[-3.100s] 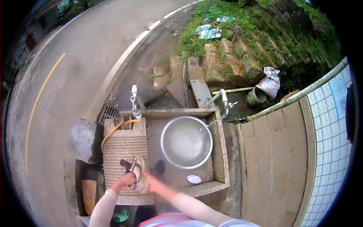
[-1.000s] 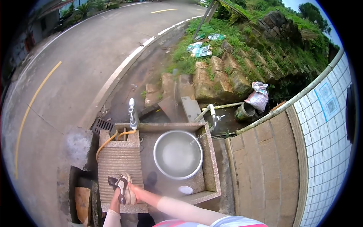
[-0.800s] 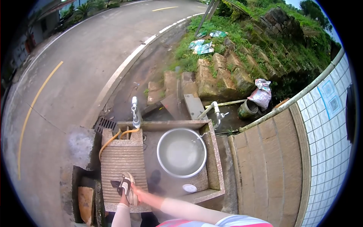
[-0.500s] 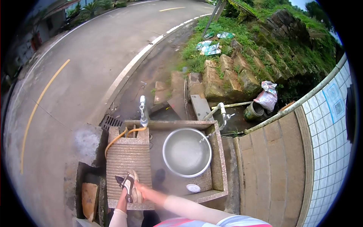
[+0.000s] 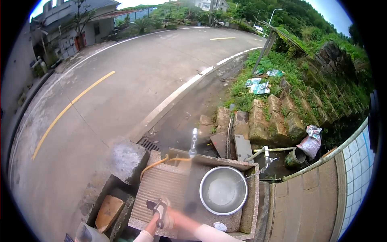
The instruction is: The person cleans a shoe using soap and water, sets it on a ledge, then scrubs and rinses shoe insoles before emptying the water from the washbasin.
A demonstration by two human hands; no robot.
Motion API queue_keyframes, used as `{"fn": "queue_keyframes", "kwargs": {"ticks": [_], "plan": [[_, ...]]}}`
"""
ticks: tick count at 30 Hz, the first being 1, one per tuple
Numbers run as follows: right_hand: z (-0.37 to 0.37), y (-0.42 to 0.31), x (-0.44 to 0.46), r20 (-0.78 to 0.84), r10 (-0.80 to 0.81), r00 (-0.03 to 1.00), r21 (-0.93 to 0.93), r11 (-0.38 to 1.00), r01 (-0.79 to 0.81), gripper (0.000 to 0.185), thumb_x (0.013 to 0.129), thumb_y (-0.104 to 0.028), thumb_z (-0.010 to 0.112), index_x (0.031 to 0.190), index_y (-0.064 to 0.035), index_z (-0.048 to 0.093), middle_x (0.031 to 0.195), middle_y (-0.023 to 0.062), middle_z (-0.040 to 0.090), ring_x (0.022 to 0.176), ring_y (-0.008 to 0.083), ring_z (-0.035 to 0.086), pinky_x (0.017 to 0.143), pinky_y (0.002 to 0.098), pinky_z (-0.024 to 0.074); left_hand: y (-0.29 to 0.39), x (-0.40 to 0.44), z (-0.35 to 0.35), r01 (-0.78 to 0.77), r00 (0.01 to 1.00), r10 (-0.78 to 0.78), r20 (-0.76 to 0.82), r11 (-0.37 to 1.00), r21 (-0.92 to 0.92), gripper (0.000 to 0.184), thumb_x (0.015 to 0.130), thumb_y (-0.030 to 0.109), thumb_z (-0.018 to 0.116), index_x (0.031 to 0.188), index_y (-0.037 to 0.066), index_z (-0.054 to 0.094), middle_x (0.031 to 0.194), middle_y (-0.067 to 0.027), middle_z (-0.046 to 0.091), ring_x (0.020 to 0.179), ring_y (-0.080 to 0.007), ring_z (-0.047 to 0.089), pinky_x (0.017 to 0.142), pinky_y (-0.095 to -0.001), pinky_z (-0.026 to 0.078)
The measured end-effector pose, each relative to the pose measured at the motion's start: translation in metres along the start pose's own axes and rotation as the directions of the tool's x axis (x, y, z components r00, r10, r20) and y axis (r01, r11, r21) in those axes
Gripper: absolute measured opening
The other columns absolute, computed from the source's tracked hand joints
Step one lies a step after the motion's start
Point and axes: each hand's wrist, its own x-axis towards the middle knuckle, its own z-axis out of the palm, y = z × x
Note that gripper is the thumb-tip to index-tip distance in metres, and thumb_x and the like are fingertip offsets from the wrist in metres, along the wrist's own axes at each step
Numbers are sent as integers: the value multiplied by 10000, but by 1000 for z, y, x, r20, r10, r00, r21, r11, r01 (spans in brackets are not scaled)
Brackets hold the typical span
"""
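The left hand [image 5: 154, 219] held the shoe [image 5: 161, 207] from its near left side, its fingers partly hidden; the right hand [image 5: 174, 219] lay against the shoe's right side, but blur made it impossible to tell how far its fingers were closed. The shoe was between the hands, over the near right part of the washboard [image 5: 161, 181], its long axis running roughly near to far, with a dark flap toward the left. Ribs stretched beyond it on the far side and to the left; the near edge was close. The basin [image 5: 223, 189] stood to the right and farther off, in the sink [image 5: 252, 205], the right hand being the nearer to it. Water ran into it from the right tap [image 5: 267, 158]. A white oval thing [image 5: 220, 226] lay near its near rim. The orange hose [image 5: 150, 167] curved over the washboard's far left corner, and the left tap [image 5: 194, 142] stood past the far edge.
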Motion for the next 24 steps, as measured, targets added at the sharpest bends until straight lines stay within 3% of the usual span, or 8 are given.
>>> {"fn": "queue_keyframes", "kwargs": {"ticks": [3,6,8,11,12,17,24], "plan": [[21,1,-18,25,41,999,1,999,-41,707,895,-670,213,1312,-153,454,1214,99,585,1098,311,562,864,577,395,1,-1,1,2,1000,-2,-7,1000,-6,420,935,371,497,1256,105,447,1169,-10,467,1061,-157,441,877,-292,397],[72,-2,-81,-130,-42,991,8,999,44,691,902,-652,253,1314,-135,451,1218,115,577,1109,321,552,848,571,416,1,3,-3,0,1000,0,-10,1000,-16,409,936,368,498,1244,102,458,1150,-11,478,1041,-155,455,861,-291,408],[75,-3,-78,-215,-89,973,-81,994,73,683,904,-645,270,1317,-131,444,1225,126,569,1109,335,548,851,593,408,1,6,-3,1,1000,-1,-4,1000,-16,402,936,366,499,1236,101,466,1137,-12,486,1028,-154,464,851,-290,414],[45,1,-43,-175,21,984,15,1000,-19,700,900,-657,242,1328,-136,431,1248,139,553,1139,379,515,860,640,364,0,8,0,-1,1000,1,-4,1000,-4,391,937,363,500,1224,99,477,1118,-13,498,1008,-151,477,836,-290,425],[83,-13,-86,-256,-15,967,-40,999,5,707,895,-669,217,1332,-154,426,1261,130,546,1163,376,493,886,668,310,1,8,2,1,1000,-1,-3,1000,-3,388,937,362,500,1220,98,481,1111,-13,502,1001,-151,482,831,-289,428],[34,8,-29,2,-53,999,-91,994,53,734,876,-700,182,1341,-180,410,1294,118,523,1207,383,442,938,695,215,5,5,1,-14,1000,14,-6,1000,10,371,938,357,502,1200,94,499,1079,-14,521,967,-147,504,805,-288,445],[52,7,-41,-59,-73,996,11,997,74,716,875,-672,294,1313,-126,446,1250,131,547,1125,324,514,894,590,347,-1,29,7,-28,999,29,16,999,-19,350,940,350,504,1172,89,525,1034,-16,548,920,-142,535,769,-286,469]]}}
